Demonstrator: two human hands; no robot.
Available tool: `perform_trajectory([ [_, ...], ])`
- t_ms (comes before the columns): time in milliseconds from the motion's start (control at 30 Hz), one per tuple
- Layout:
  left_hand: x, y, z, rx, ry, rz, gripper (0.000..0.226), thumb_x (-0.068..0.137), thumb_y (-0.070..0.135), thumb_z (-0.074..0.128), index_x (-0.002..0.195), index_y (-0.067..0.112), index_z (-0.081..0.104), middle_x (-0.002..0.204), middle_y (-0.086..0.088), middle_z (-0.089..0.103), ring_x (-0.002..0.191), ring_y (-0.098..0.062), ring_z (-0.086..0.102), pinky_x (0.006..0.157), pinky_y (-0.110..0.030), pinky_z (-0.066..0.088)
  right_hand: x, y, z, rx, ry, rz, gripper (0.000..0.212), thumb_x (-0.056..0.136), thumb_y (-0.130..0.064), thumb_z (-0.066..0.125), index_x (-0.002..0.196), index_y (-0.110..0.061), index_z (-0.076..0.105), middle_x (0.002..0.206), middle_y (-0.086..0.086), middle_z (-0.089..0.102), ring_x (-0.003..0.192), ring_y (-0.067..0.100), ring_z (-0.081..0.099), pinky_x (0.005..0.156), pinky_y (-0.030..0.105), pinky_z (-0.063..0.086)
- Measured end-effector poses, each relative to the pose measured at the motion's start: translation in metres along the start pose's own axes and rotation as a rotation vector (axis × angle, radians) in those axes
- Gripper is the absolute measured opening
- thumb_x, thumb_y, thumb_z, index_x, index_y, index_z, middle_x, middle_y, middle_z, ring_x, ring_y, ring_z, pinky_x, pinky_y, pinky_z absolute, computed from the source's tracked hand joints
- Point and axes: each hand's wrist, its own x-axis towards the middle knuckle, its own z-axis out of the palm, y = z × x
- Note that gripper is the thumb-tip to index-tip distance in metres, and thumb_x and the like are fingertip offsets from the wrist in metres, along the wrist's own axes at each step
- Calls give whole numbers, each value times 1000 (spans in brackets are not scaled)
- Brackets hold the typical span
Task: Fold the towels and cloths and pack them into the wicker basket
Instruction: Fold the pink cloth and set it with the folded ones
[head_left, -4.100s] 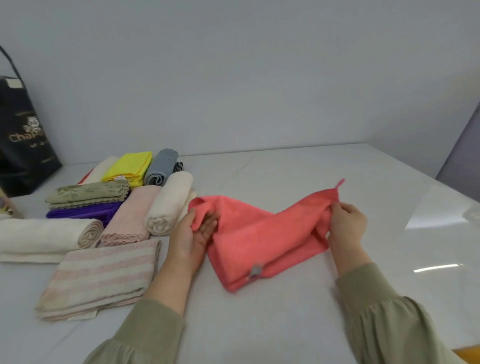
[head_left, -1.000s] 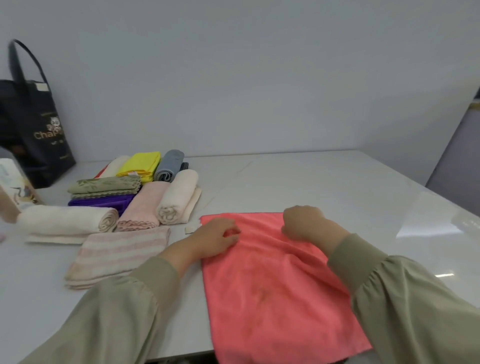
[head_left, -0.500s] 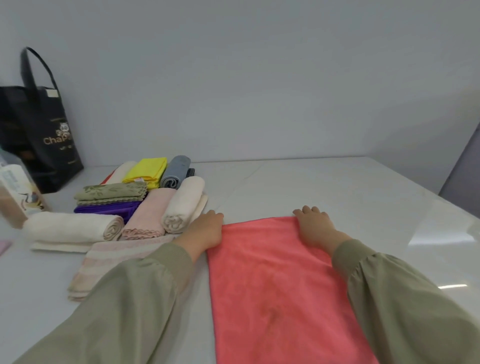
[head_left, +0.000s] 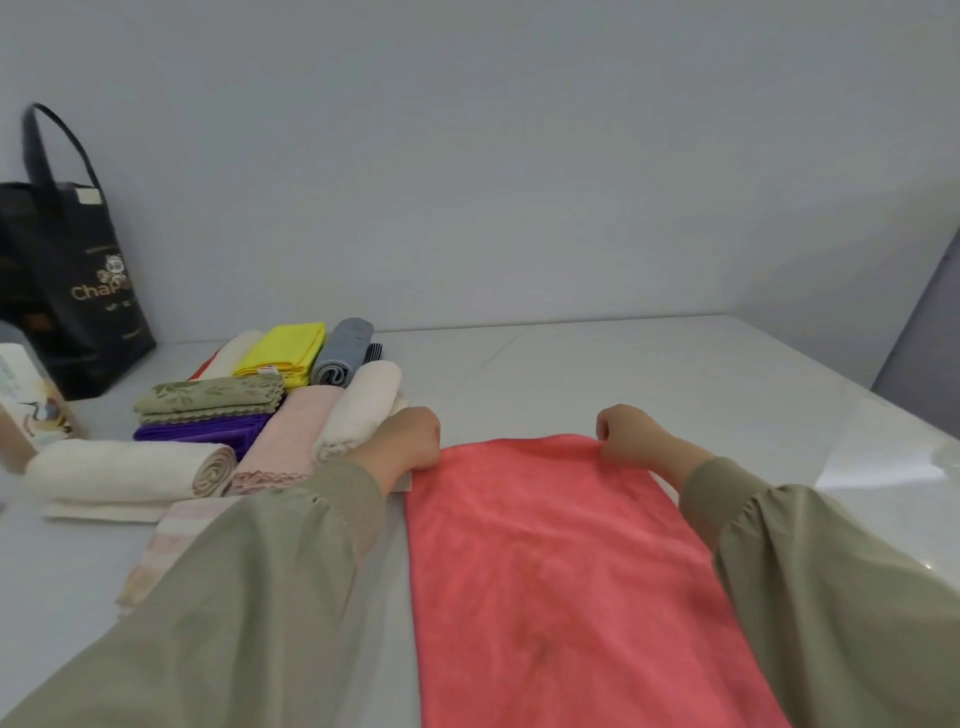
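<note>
- Grips the far left corner of the red towel (head_left: 561, 571) with the left hand (head_left: 410, 439), fingers curled in tight.
- Pinches the far right corner with the right hand (head_left: 628, 436), fingers curled too, with the cloth a bit bunched up there.
- Holds the two hands apart, one at each far corner.
- Has the red towel spread flat on the white worktop (head_left: 649, 374), with the near end running off the bottom of the picture.
- Shows a faint dark mark on the near part of the red towel.
- Wears green sleeves (head_left: 831, 597) on both arms.
- Shows a bunch of done cloths on the worktop, just left of the left hand.
- Has a cream roll (head_left: 358, 410) right beside the left hand, touching a folded pink towel (head_left: 291, 436).
- Puts a grey roll (head_left: 343, 353) and a yellow cloth (head_left: 283, 351) side by side behind those.
- Stacks a green cloth (head_left: 208, 395) on top of a purple cloth (head_left: 202, 431).
- Sets a big roll (head_left: 130, 465) on a flat cream cloth, at the left of the bunch.
- Hides part of a striped towel (head_left: 171, 530) under the left sleeve.
- Stands a black bag (head_left: 78, 291) by the wall at the far left, with a box (head_left: 31, 400) just in front of it.
</note>
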Motion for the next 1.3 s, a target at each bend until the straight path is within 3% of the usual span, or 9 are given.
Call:
perform_trajectory([
  [167,-2,-7,-2,-34,-97,1,31,83,-2,51,106,9,68,110,-8,66,93,-23,64,68,-25,46,1,9,-6,158,18,10,33,78,1,55,106,-10,65,99,0,50,101,22,55,76,22,38],
  [300,-1,-11,-3,14,14,-74,13,80,8,58,82,18,66,99,-4,69,92,-22,64,70,-27,48,0,14,-15,404,17,71,9,74,1,64,71,-7,61,65,4,51,61,17,48,52,23,36],
  [467,-6,-14,-12,56,30,-122,10,85,12,52,85,12,62,102,-7,66,90,-22,61,69,-28,45,-6,21,-25,602,-89,160,26,75,-1,69,61,-11,50,47,-1,34,46,15,28,44,20,23],
  [600,-7,-15,-13,-398,-181,-271,26,94,7,44,73,5,57,77,-12,67,52,-16,60,44,-23,47,-7,23,-29,793,-117,322,33,82,2,59,59,-14,41,39,-1,37,35,13,27,41,18,23],
  [667,-9,-14,-14,-736,-242,-347,30,98,9,40,77,1,60,84,-12,68,59,-15,64,52,-23,53,-9,21,-30,935,-161,395,21,91,1,51,71,-7,51,43,4,55,32,10,45,35,18,36],
  [867,5,-7,-39,-1080,-29,-270,12,92,6,49,85,13,56,82,-5,58,67,-13,57,60,-24,48,8,8,-46,1388,-74,382,19,99,-8,36,89,-1,50,107,21,61,76,25,64,65,35,56],
  [1000,25,1,-73,-1111,135,-65,45,67,26,57,110,18,62,105,-3,60,96,-17,59,89,-33,49,30,-12,-83,1472,31,283,29,101,-29,37,86,-6,47,105,18,60,91,29,61,76,37,49],
  [1100,39,6,-92,-1207,272,-22,53,79,23,61,131,15,54,124,-3,57,114,-20,57,102,-38,46,41,-22,-112,1529,173,226,30,100,-33,40,86,-8,49,92,13,64,89,24,62,82,37,49],
  [1300,19,5,-50,-1487,433,-176,16,67,35,61,73,20,65,90,-8,66,89,-23,60,86,-39,48,25,-18,-88,1543,275,269,22,92,0,45,72,-7,50,73,15,56,41,14,53,51,25,42],
])
